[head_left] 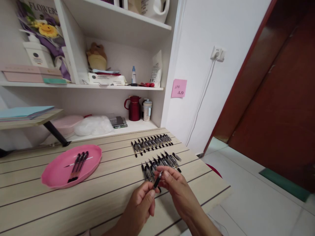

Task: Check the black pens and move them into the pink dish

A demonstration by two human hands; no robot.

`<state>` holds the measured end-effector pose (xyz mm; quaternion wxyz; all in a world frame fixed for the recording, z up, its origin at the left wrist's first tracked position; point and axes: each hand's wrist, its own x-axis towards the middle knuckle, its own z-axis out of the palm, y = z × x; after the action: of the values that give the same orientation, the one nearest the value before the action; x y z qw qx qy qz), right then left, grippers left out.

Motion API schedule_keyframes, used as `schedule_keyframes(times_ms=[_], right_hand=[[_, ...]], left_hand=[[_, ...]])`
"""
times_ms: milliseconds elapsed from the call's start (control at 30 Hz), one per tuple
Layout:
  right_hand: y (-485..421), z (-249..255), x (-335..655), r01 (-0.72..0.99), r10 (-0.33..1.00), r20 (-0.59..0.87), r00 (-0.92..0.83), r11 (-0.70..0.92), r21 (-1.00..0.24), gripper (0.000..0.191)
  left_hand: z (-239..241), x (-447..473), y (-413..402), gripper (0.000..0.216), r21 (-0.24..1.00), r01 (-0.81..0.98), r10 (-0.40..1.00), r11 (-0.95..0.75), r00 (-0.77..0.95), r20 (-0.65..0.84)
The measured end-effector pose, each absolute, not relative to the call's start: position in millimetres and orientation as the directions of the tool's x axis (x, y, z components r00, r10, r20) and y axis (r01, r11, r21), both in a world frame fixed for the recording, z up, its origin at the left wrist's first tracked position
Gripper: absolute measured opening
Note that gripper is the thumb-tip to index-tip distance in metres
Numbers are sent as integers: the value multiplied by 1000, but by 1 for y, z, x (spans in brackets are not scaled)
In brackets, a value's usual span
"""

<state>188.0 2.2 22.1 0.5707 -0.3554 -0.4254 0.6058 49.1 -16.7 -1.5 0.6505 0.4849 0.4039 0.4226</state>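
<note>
Between my two hands is a black pen [157, 181] with a silvery tip, pointing up and away from me. My left hand [141, 203] is closed around its lower part. At the tip end, the thumb and fingers of my right hand [178, 190] pinch the pen. Just beyond my hands lies a row of disassembled pen parts [167, 160], partly covered by my fingers. Farther back, a second row of pen parts [151, 142] runs across the striped table [110, 193]. To the left, three dark pens [78, 165] and a thin refill [88, 158] rest on a pink plate [50, 178].
White shelves [118, 88] rise behind the table, holding a red jug [134, 108], a pale cup [147, 110] and a plastic bag [94, 126]. A small raised stand [36, 123] is at the left. The table's right edge borders the tiled floor [246, 196].
</note>
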Motion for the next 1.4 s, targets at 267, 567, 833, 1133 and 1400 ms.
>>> schedule_keyframes(times_ms=[267, 567, 833, 1133, 1400], right_hand=[[5, 21, 189, -276, 995, 87, -39, 73, -959, 24], [5, 23, 191, -336, 989, 80, -121, 35, -941, 27], [8, 21, 193, -370, 988, 64, -137, 9, -929, 26], [10, 23, 194, -409, 978, 62, -197, -25, -912, 29], [12, 20, 192, -429, 968, 59, -244, -53, -902, 28]], left_hand=[[-4, 50, -17, 27, 976, -146, 942, 160, 320, -106], [-3, 50, -16, 26, 975, -146, 935, 166, 337, -108], [-3, 49, -16, 22, 980, -123, 934, 153, 342, -103], [0, 50, -17, 25, 975, -129, 933, 179, 336, -127], [-3, 50, -14, 25, 979, -127, 932, 156, 347, -104]])
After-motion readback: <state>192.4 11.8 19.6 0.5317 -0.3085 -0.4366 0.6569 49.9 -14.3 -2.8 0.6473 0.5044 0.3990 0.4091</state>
